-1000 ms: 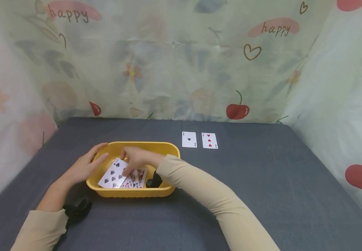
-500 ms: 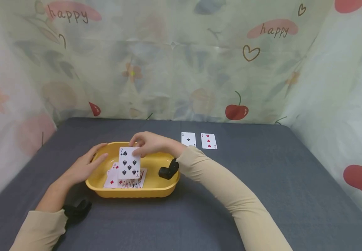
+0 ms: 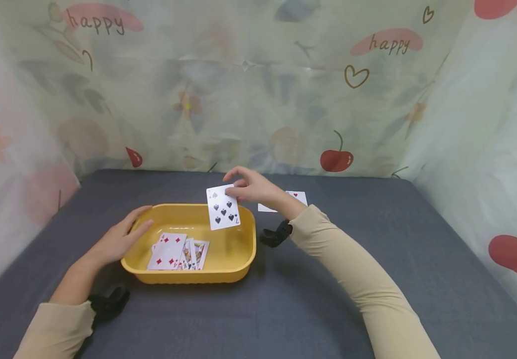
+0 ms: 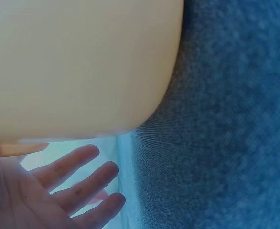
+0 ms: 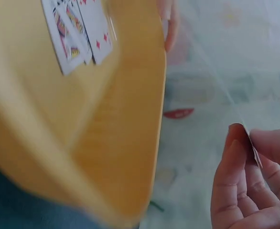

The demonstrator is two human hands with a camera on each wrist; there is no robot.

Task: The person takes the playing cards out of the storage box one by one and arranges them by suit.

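My right hand (image 3: pixel 258 188) pinches a seven of spades playing card (image 3: pixel 223 214) by its upper right corner, above the right half of the yellow tray (image 3: pixel 188 277). In the right wrist view, thumb and fingertips meet on the card, which shows nearly edge-on. My left hand (image 3: pixel 116 240) rests at the tray's left rim with its fingers extended; the left wrist view shows the spread fingers (image 4: pixel 85 186) beside the tray wall. A four of diamonds (image 3: pixel 167 251) lies in the tray, overlapping several cards, among them face cards (image 3: pixel 201 252).
Beyond the tray to the right, a three of hearts (image 3: pixel 298 197) and an ace of clubs (image 3: pixel 265 208) lie on the dark tablecloth (image 3: pixel 375 249), partly hidden behind my right hand and wrist. A patterned curtain (image 3: pixel 240 114) closes off the back and sides.
My right hand has lifted the seven of spades out of the tray's left half and carried it up and right, uncovering the four of diamonds. My left hand has stayed put.
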